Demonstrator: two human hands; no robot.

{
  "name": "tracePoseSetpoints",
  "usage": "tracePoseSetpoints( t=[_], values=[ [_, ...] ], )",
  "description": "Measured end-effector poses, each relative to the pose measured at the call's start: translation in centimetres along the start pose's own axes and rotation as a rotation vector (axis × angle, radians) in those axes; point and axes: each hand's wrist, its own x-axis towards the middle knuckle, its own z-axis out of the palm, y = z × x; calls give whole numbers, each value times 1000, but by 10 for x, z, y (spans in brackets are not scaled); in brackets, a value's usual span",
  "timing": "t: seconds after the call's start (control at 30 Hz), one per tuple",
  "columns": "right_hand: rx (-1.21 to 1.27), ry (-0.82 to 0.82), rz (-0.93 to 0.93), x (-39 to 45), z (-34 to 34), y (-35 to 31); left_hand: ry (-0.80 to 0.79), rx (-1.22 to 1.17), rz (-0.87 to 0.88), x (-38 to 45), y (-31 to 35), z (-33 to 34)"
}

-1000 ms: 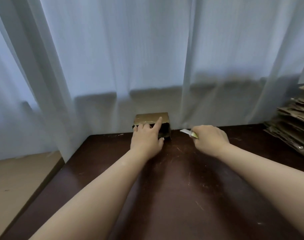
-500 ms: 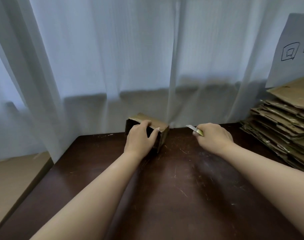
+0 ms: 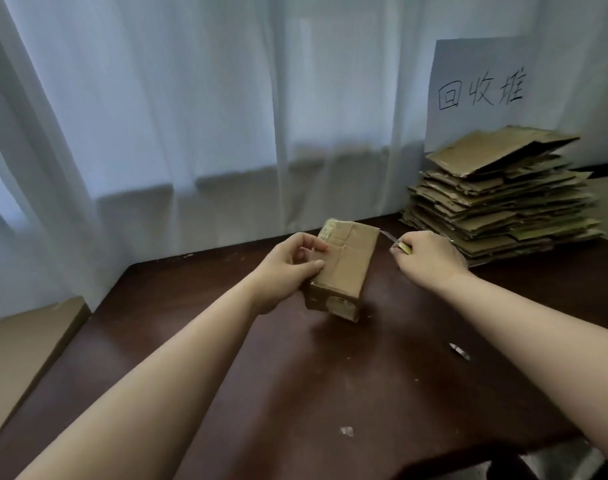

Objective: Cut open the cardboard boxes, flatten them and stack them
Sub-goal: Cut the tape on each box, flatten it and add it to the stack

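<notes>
Head view: the left hand grips the small cardboard box (taped top up) on the dark table; the right hand, just right, clasps a knife, blade tip at the box's far corner.

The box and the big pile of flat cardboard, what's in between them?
In the head view, the right hand gripping a knife sits between the box and the cardboard pile.

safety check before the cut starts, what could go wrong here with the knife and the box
1. The left hand grips the small cardboard box along its side; a slip of the knife held by the right hand could reach those fingers.
2. The box looks tilted rather than flat on the table, so it may shift under the blade.
</notes>
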Motion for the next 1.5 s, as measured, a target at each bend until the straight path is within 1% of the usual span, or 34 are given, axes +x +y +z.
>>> tracePoseSetpoints(
  t=[0.1, 0.23, 0.3, 0.37, 0.43, 0.47, 0.57, 0.63, 0.7, 0.73, 0.8, 0.87, 1.0, 1.13, 1.33, 1.5],
  values=[
    [4, 6, 57, -16, -14, 27, -84, 125, 9, 5, 8, 25],
    [-15, -30, 149, -36, -23, 56, -31, 384, -16, 19, 11, 50],
    [-1, -61, 172, -42, -25, 65, -2, 553, -15, 25, 11, 55],
    [40, -84, 192, -46, -26, 70, 67, 694, 45, 27, 16, 58],
    [93, -87, 200, -47, -23, 73, 122, 723, 138, 25, 25, 63],
    [110, -87, 203, -48, -21, 73, 119, 725, 176, 25, 30, 67],
    [136, -95, 211, -47, -11, 76, 19, 767, 193, 22, 40, 85],
    [166, -101, 217, -47, -5, 77, -38, 846, 155, 23, 41, 99],
    [213, -96, 233, -46, 1, 79, -85, 928, 73, 28, 39, 108],
    [240, -91, 242, -45, 3, 80, -111, 931, 19, 31, 37, 110],
    [300, -79, 257, -41, 8, 83, -151, 823, -73, 38, 33, 107],
    [364, -60, 260, -36, 14, 84, -166, 709, -105, 43, 27, 102],
    [448, -46, 272, -25, 26, 80, -154, 642, -93, 46, 18, 100],
    [422, -87, 307, -15, 33, 76, -135, 575, -72, 45, 12, 99],
    [454, -103, 331, -4, 40, 67, -123, 565, -60, 46, 9, 101],
    [466, -87, 390, 4, 48, 66, -122, 556, -63, 46, 8, 101]
  ],
)
